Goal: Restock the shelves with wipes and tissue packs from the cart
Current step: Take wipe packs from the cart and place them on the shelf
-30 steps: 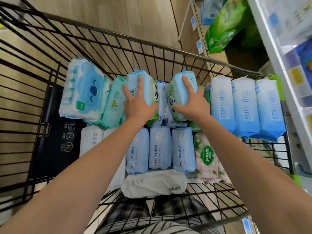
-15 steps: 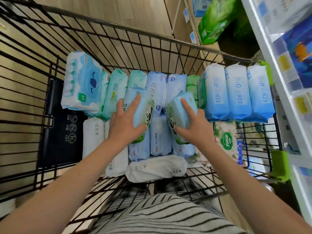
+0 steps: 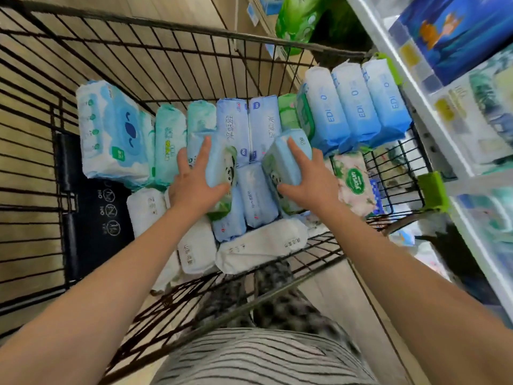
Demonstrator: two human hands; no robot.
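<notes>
Head view looks down into the cart (image 3: 155,48), where each hand holds one panda-printed pack of wipes: the left hand (image 3: 194,187) grips the left pack (image 3: 219,163), fingers (image 3: 205,150) spread over its top and thumb curled round its near face, and the right hand (image 3: 311,184) grips the right pack (image 3: 280,162) likewise. Both sit mid-cart, just above the other packs (image 3: 255,195). The step looks like lifting out; next, I judge, both need raising clear and carrying right to the shelves (image 3: 410,87)

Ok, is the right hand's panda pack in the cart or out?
In the cart: the right hand grips the panda pack low among the other packs, inside the wire walls.
</notes>
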